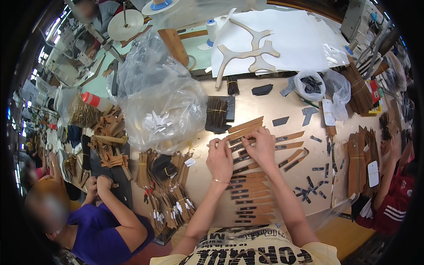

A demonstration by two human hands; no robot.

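Both of my hands work at the top of a long row of tan leather strips (251, 193), many of which carry a small black piece near one end. With bent fingertips my left hand (219, 160) grips the left end of one strip. My right hand (261, 148) pinches at the same strip close by, over its black piece (236, 141); the fingers partly hide it. Just beyond my fingers lie bare tan strips (245, 125). To the right, further strips with black pieces (289, 145) fan out, and one is curled (297, 160).
Loose black pieces (309, 190) lie scattered at right, below a plastic bag of black scraps (310, 86). A large clear bag (163, 110) and tied leather bundles (176, 203) stand at left. White sheets (304, 39) cover the far side. People sit at left (101, 221) and right (393, 198).
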